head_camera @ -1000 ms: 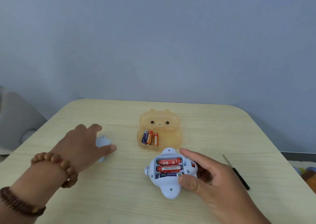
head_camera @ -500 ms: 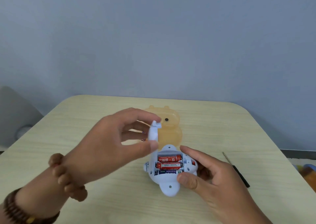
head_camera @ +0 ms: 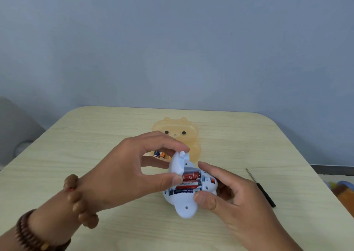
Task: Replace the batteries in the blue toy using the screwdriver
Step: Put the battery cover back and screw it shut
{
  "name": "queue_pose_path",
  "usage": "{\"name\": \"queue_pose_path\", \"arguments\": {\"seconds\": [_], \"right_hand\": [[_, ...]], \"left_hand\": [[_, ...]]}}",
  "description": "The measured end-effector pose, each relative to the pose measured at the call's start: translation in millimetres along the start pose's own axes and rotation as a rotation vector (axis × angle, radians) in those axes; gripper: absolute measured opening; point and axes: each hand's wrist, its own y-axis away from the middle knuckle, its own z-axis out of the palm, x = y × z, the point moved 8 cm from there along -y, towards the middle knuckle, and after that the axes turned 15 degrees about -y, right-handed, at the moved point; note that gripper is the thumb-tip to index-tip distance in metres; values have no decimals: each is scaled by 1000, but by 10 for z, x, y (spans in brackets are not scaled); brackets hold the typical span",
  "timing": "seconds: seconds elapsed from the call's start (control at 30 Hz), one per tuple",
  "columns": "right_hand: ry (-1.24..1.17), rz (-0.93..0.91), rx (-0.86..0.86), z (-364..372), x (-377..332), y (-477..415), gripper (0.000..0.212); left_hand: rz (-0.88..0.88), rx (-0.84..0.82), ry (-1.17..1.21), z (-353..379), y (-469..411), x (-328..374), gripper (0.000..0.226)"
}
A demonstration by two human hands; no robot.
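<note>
Over the blue toy (head_camera: 188,202), the left hand (head_camera: 122,172) pinches its battery cover (head_camera: 177,163).

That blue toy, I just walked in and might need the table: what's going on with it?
A person is changing its batteries. The right hand steadies the blue toy on the table, compartment open with batteries inside. The left hand holds the battery cover over it. The screwdriver lies unused to the right; an orange case sits behind.
</note>
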Motion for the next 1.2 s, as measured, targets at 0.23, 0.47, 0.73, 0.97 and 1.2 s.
{"name": "queue_pose_path", "arguments": {"seconds": [0.23, 0.47, 0.73, 0.97, 1.2], "right_hand": [[2, -4, 5, -15, 2, 13, 64], [5, -28, 0, -11, -19, 23, 61], [20, -66, -15, 15, -107, 37, 52], [19, -89, -34, 43, -151, 45, 51], [14, -81, -43, 48, -133, 43, 51]], "left_hand": [[-27, -29, 5, 27, -2, -8, 51], [1, -32, -150, 48, -13, 40, 51], [33, -81, -256, 98, -47, 102, 51], [28, -115, -399, 173, -56, 155, 45], [12, -127, -448, 188, -68, 158, 37]]}}
